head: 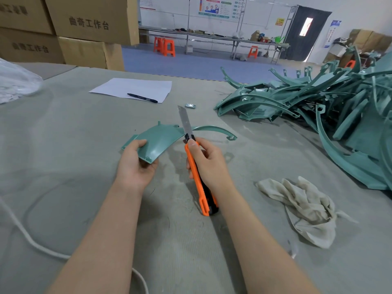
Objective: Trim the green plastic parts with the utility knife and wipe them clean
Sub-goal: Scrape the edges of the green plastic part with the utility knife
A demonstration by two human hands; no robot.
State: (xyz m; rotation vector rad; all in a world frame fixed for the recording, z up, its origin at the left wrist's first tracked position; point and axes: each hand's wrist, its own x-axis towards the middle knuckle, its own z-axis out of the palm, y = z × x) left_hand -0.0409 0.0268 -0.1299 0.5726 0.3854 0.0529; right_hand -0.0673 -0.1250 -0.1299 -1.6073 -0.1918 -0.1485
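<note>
While left hand (pixel 135 168) fingers (pixel 140 143) pinch a green part (pixel 162 137), right hand (pixel 211 164) fingers (pixel 192 143) grip the utility knife (pixel 200 194), shut boxes (pixel 84 24) behind.

Grey felt-covered table (pixel 63 145). White paper sheet (pixel 135 88) at the far side, black pen (pixel 142 98) lying on it; small foil-wrapped item (pixel 190 106) near the sheet. Clear plastic bag (pixel 14 81) at the left edge. White cord (pixel 27 236) across the near left. Stacked cardboard boxes (pixel 84 24) behind. Background: blue floor (pixel 180 64), orange stools (pixel 164 46), long workbench (pixel 212 36), dark door (pixel 305 32).
</note>
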